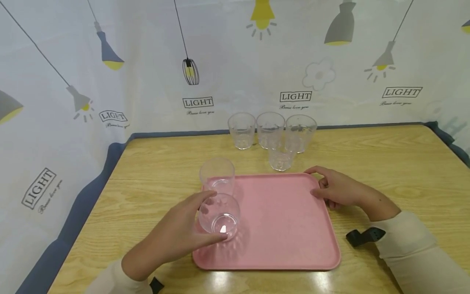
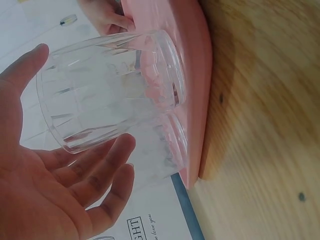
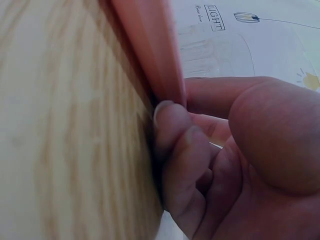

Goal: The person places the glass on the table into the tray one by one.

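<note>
Left hand [image 1: 172, 228] around clear cup [image 1: 221, 214], upright, mouth up, pink tray [image 1: 284, 224] crosswise

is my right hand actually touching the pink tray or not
Touching. The right wrist view shows it: your right hand has a fingertip meeting the edge of the pink tray, with no gap between them.

A light wood-grain counter [image 1: 389, 163], dotted with dark flecks and catching glare along its near side, bears a pink rectangular tray [image 1: 282, 220] with rounded corners and a raised rim. Beyond the tray, three clear tumblers [image 1: 270, 130] stand upright in a row toward the far edge, with a fourth tumbler [image 1: 280, 159] just in front of them, near the tray's far rim.
</note>
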`<act>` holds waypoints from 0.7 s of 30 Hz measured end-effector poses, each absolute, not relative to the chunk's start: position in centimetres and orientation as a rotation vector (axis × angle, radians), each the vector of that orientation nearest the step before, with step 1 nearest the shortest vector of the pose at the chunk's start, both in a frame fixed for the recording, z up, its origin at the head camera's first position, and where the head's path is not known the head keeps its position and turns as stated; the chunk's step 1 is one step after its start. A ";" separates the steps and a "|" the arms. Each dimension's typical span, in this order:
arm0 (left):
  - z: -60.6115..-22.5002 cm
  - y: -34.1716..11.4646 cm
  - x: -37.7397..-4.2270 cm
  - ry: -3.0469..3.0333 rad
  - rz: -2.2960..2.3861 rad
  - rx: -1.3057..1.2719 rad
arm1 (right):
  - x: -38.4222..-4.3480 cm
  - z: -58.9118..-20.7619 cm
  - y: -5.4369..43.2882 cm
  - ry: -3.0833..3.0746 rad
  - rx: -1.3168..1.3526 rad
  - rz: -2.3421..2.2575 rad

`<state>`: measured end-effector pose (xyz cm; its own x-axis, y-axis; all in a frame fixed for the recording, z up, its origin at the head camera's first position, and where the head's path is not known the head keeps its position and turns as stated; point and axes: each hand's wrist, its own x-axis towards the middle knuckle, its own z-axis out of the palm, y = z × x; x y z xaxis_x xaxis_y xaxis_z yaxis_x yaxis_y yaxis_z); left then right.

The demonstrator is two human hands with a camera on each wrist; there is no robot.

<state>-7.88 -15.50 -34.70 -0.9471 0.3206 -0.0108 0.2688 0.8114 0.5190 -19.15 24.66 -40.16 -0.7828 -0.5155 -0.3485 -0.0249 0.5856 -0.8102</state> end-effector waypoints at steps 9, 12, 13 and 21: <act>-34.9 -15.7 -7.9 2.869 0.833 0.467 | -19.3 -40.4 24.8 2.250 -0.432 -1.135; -35.0 -15.8 -7.9 2.869 0.838 0.471 | -19.3 -40.5 24.8 2.252 -0.428 -1.135; -35.0 -15.8 -7.9 2.870 0.837 0.472 | -19.3 -40.5 24.7 2.252 -0.430 -1.136; -35.1 -16.0 -7.9 2.895 0.795 0.480 | -19.3 -40.5 24.7 2.251 -0.423 -1.137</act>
<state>-7.93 -15.97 -35.14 -0.9450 0.3267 -0.0140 0.2737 0.8139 0.5126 -19.28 24.70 -40.50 -0.7839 -0.5125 -0.3505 -0.0221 0.5871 -0.8092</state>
